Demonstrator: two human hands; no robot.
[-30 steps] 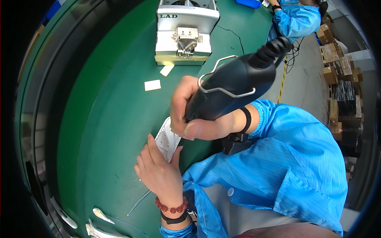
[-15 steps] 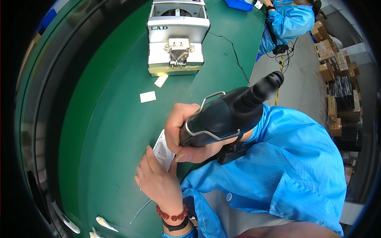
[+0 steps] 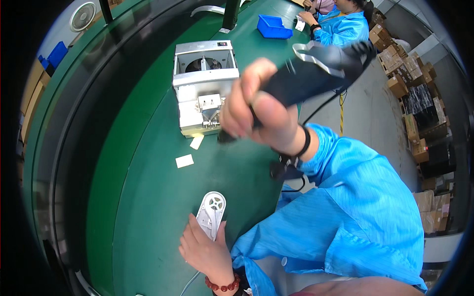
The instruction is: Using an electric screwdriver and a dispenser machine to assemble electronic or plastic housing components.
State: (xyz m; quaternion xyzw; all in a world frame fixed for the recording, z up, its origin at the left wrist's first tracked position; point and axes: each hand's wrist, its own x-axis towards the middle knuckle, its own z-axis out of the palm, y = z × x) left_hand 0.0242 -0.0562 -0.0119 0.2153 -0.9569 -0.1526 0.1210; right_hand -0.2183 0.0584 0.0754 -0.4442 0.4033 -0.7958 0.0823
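1. In the head view, see the black handheld tool [image 3: 308,76] raised clear of the white housing [image 3: 211,217] since the earlier frame.
2. Find right hand [image 3: 261,106] wrapped around the tool, left hand [image 3: 207,250] gripping the housing's near end on the green table [image 3: 153,207].
3. Preferably keep housing pinned flat; lower tip squarely.

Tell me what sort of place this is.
Probably a factory assembly area: a silver tabletop machine, a co-worker wearing blue workwear, and stacked cardboard boxes along the right.
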